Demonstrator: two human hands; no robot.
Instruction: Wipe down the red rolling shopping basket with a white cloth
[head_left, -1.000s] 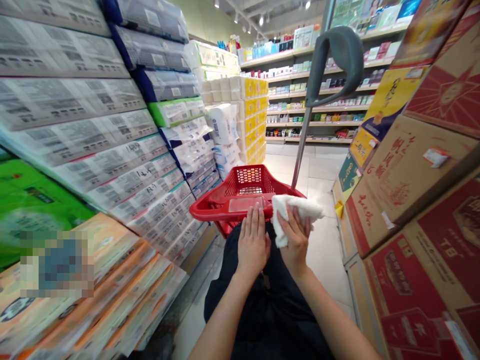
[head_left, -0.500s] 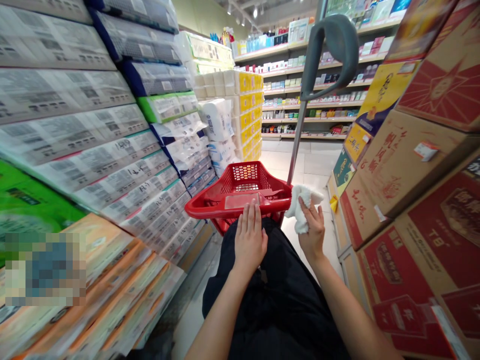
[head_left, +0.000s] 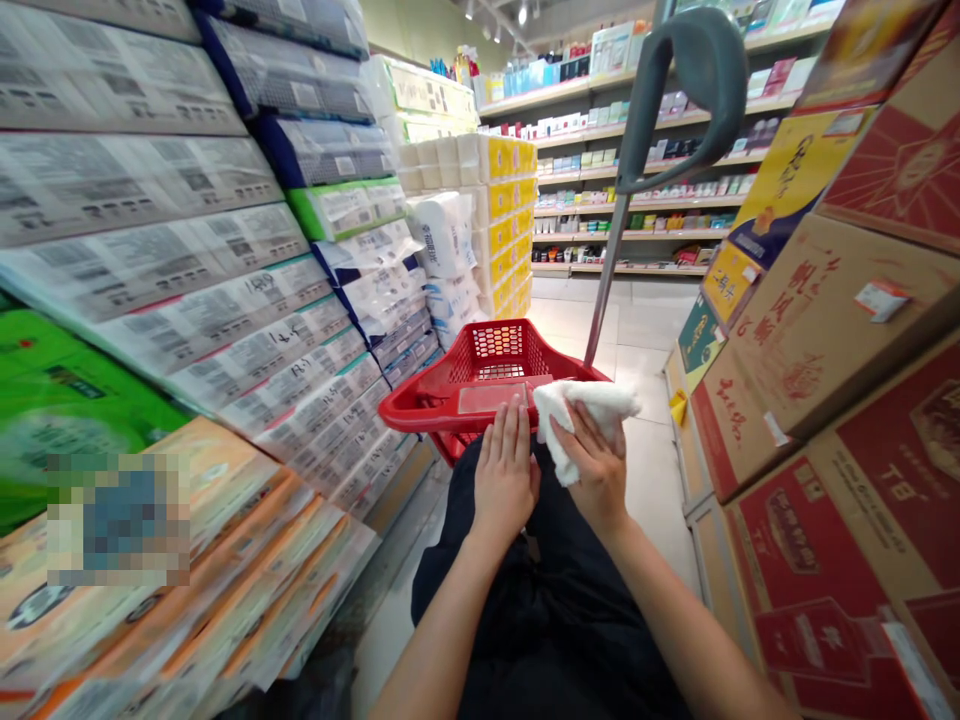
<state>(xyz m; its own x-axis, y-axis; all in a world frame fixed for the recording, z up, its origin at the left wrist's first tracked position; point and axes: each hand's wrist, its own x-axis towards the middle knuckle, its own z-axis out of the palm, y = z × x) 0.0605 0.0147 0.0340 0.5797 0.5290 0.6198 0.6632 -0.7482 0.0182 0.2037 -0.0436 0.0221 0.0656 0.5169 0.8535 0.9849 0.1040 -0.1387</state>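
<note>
A red plastic shopping basket with a slotted wall stands on the floor in front of my knees. From its right side rises a metal pole with a grey loop handle. My left hand lies flat, fingers stretched forward, with the fingertips at the basket's near rim. In my right hand is a white cloth, pressed against the right part of that rim. The cloth covers the rim there, and part of it sticks out to the right beyond my fingers.
Stacked tissue packs rise close on the left, above orange packs. Cardboard cartons line the right side. Yellow-and-white paper rolls stand beyond the basket, and stocked shelves run across the back. Pale floor tiles show between.
My right hand has moved left with the cloth, from beside the basket's right corner onto its near rim. My left hand stays in place at the rim. The view has shifted slightly.
</note>
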